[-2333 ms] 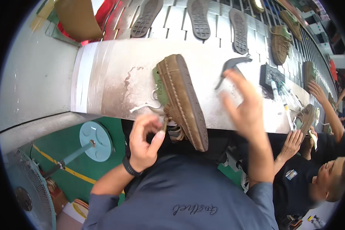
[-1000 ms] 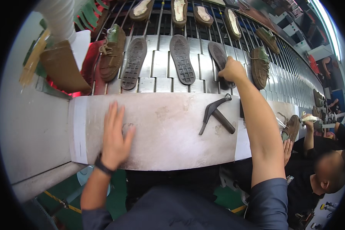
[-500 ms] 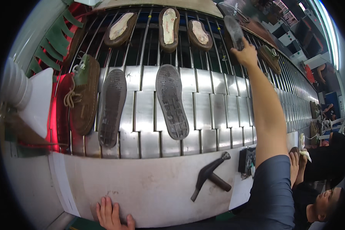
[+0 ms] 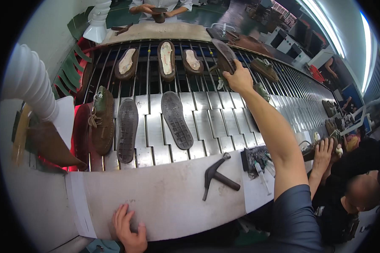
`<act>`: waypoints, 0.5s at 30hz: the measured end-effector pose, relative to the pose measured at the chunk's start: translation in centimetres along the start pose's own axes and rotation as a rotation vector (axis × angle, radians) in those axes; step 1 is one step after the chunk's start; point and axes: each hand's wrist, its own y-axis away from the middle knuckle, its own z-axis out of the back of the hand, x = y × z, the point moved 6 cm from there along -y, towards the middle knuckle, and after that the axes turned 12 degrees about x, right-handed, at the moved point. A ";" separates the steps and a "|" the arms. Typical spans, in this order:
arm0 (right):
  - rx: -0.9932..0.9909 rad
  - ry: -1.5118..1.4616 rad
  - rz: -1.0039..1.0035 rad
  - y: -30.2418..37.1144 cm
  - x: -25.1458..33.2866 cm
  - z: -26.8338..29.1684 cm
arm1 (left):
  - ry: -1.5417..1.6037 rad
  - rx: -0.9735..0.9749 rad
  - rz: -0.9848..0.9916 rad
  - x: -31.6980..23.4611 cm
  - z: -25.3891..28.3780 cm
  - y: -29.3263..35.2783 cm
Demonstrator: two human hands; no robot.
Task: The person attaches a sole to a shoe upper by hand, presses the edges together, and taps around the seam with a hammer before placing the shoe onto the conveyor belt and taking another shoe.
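Note:
My right arm reaches far over the conveyor, and my right hand is closed on the near end of a dark shoe sole. Brown material shows below that sole; whether the two are joined I cannot tell. On the near board my left hand rests with fingers apart, holding nothing. Two loose dark soles, one on the left and one nearer the middle, lie tread up on the metal plates. Left of them is a brown laced shoe. Farther back lie several brown uppers with pale insole bottoms showing.
A hammer lies on the pale board, beside a dark box and a syringe. A white hose hangs at left near a red glow. Co-workers handle shoes at right and across the conveyor.
The view has shifted, bringing the co-worker across the conveyor into sight. My right hand remains on the sole at the far side; my left hand still lies on the board.

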 end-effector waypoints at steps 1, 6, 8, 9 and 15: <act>-0.002 -0.041 0.050 2.8 1.2 1.7 | 0.225 0.030 -0.047 -0.2 0.4 -1.4; 0.209 -0.320 0.537 21.9 11.7 3.2 | 1.227 0.139 -0.085 -1.6 -1.8 -7.4; 0.320 -0.407 0.673 29.8 13.0 1.9 | 1.534 0.073 -0.116 -1.7 -2.7 -10.5; 0.407 -0.447 0.700 33.3 12.8 1.6 | 1.661 0.133 -0.112 -3.8 -2.6 -11.6; 0.799 -1.214 0.384 44.6 7.6 -6.1 | 1.485 0.169 -0.142 -2.8 -3.7 -9.5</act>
